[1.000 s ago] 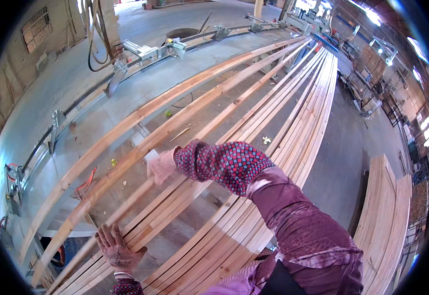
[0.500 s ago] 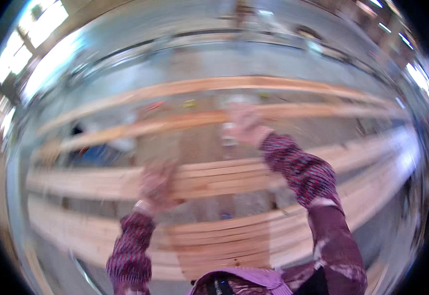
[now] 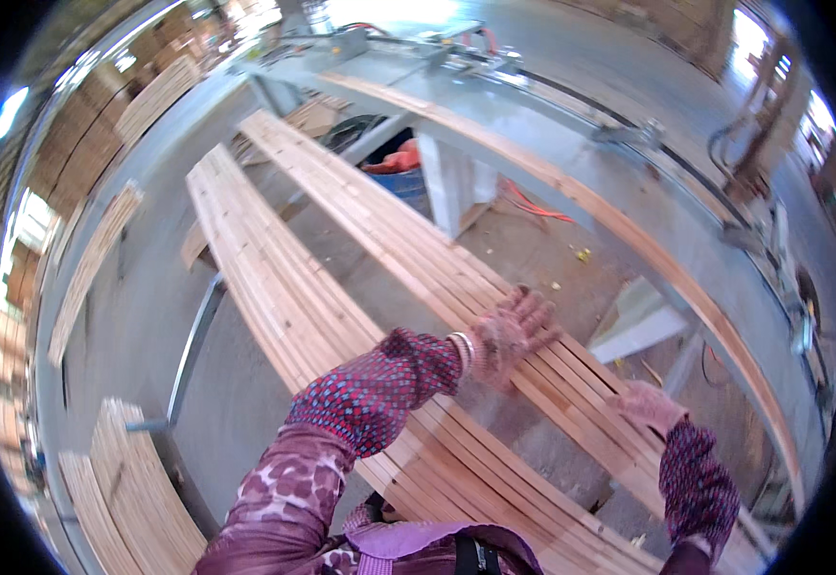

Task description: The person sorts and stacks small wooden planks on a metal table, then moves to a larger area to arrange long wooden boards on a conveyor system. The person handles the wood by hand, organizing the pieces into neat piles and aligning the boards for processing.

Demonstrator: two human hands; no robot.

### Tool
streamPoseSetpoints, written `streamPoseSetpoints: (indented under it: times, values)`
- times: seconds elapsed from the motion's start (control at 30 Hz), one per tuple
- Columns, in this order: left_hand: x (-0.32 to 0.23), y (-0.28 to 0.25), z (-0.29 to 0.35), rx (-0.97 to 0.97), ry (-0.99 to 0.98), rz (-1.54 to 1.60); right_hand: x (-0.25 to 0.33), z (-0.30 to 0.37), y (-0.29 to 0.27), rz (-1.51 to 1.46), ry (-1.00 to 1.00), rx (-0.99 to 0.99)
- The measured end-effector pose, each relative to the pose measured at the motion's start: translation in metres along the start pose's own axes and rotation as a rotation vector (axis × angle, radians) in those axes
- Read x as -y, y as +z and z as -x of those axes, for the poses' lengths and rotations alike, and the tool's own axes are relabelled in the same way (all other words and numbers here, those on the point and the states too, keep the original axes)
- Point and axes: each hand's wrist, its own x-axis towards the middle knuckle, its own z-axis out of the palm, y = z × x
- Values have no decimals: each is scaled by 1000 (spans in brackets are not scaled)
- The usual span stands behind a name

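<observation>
A row of long, pale wooden strips runs side by side from the far left to the lower right. My left hand lies flat across it, fingers spread, a band round the wrist. Farther right along this row, my right hand has its fingers bent over the far edge, gripping the outermost wooden strip; a narrow dark gap shows beside it. Its fingertips are partly hidden. A second row of strips lies nearer to me, partly beneath my left forearm.
Beyond, a single wooden strip lies along the edge of a grey metal machine bed. Below the strips stand a blue bin with orange-red material and a white panel. Stacked strips sit at lower left.
My view has swung left. The loose strip under my right hand has come back against the far row. My hands are now both at that row, the left still on top.
</observation>
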Motion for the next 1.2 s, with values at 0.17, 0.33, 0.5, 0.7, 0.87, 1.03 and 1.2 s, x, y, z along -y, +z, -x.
streamPoseSetpoints:
  times: [0.17,0.33,0.5,0.7,0.87,1.03,1.2]
  values:
    - [7,14,-10,-116,74,28,-71,-41,-15,477,-334,-110]
    - [7,10,9,-108,40,71,3,-106,-104,428,466,-692]
    - [9,4,-5,-119,75,75,-60,-157,-142,881,385,-993]
    - [8,11,-2,-153,69,110,-63,-151,-118,868,306,-821]
    - [3,19,17,-251,40,98,50,-35,-83,242,-32,18]
    - [5,11,0,-243,76,46,18,-24,-15,249,38,-87]
    - [-2,-4,13,-189,60,5,79,4,-13,90,211,-76]
